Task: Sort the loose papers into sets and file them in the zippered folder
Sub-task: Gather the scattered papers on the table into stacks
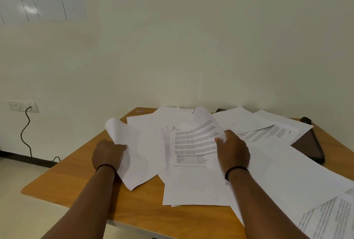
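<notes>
Head view. Both forearms are seen entering from the bottom edge, each with a thin black band at the wrist. Nearest the lower right corner, a white printed sheet with dense grey text (325, 217) is seen lying at the table edge, partly cut off by the frame.

Left hand (108, 155): fingers are curled round the edge of a blank white sheet of paper (138, 152), which is held lifted off the table, its top corner curling over.

Right hand (232, 150): thumb and fingers are clamped on the right edge of a white printed page with paragraphs and a small table (193, 147); the page is bowed upward above a flat white sheet (191, 187) underneath.

Loose white papers (239, 120) are spread, overlapping, over the far and right parts of the orange-brown wooden table (80, 173). A dark brown zippered folder (310, 147) is seen lying flat at the right side of the table, largely covered by sheets (only its right edge and a dark tab at the far end are exposed).

On the cream wall (172, 47), a white socket plate (23, 106) with a black cable (25, 133) hanging down is noted at left.
</notes>
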Tool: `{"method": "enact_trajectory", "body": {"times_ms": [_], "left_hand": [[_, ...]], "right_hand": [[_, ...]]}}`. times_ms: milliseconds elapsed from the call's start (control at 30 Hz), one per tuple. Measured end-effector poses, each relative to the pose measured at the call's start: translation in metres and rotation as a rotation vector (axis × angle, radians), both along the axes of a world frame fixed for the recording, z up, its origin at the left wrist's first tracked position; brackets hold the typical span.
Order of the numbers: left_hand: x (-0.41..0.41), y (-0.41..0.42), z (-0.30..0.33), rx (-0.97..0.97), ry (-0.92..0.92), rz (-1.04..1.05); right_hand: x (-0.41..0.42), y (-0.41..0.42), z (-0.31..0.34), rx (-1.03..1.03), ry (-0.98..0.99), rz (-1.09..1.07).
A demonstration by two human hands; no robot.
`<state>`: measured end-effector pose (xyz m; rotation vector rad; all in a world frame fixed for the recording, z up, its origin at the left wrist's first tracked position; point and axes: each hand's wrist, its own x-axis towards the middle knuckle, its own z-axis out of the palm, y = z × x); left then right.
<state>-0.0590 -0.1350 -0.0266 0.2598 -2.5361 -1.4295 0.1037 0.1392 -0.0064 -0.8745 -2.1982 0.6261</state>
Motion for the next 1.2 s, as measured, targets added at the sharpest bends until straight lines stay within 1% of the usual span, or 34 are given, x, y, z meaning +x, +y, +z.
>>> {"method": "enact_trajectory", "body": {"times_ms": [67,100,133,167,300,400,500,600,667,767,833,933,967,1033,1067,1100,1133,1167,1200], "left_hand": [[0.004,0.003,0.005,0.27,0.036,-0.034],[0.007,0.007,0.012,0.367,0.045,-0.058],[0.009,0.007,0.02,0.405,0.055,-0.095],[0.013,0.011,0.029,0.407,0.08,-0.152],[0.038,0.047,0.078,0.314,0.203,-0.345],[0.054,0.089,0.104,0.216,0.207,-0.487],[0.06,0.134,0.097,0.152,0.098,-0.621],[0.057,0.164,0.073,0.072,-0.086,-0.696],[0.057,0.176,0.061,0.07,-0.21,-0.74],[0.057,0.185,0.048,0.143,-0.347,-0.765],[0.055,0.185,0.041,0.235,-0.404,-0.763],[0.051,0.182,0.031,0.316,-0.402,-0.735],[0.051,0.18,0.029,0.37,-0.396,-0.728],[0.047,0.176,0.028,0.513,-0.327,-0.726],[0.045,0.171,0.029,0.556,-0.245,-0.706],[0.041,0.166,0.028,0.552,-0.128,-0.655],[0.034,0.159,0.028,0.478,0.018,-0.559],[0.027,0.15,0.027,0.329,0.172,-0.427],[0.02,0.14,0.024,0.139,0.287,-0.29]], "right_hand": [[-0.001,-0.001,0.0,0.0,-0.005,-0.005],[-0.001,-0.001,-0.001,0.01,-0.01,-0.003],[-0.006,-0.008,-0.003,0.032,-0.013,0.0],[-0.008,-0.011,-0.004,0.059,-0.016,0.001],[-0.01,-0.013,-0.004,0.121,-0.033,0.023],[-0.012,-0.011,-0.006,0.096,-0.026,0.044],[-0.014,-0.008,-0.008,0.006,0.041,0.097],[-0.015,-0.008,-0.006,-0.069,0.119,0.177],[-0.018,-0.007,-0.007,-0.144,0.125,0.211],[-0.023,-0.006,-0.002,-0.308,0.022,0.216],[-0.025,-0.004,-0.001,-0.364,-0.043,0.24],[-0.022,-0.005,-0.007,-0.287,-0.119,0.278],[-0.021,-0.006,-0.009,-0.253,-0.141,0.274],[-0.02,-0.006,-0.012,-0.223,-0.156,0.252],[-0.02,-0.006,-0.012,-0.225,-0.15,0.248],[-0.02,-0.005,-0.012,-0.236,-0.144,0.245],[-0.021,-0.004,-0.013,-0.248,-0.133,0.245],[-0.021,-0.004,-0.014,-0.26,-0.128,0.241],[-0.021,-0.004,-0.014,-0.263,-0.119,0.232]]}}
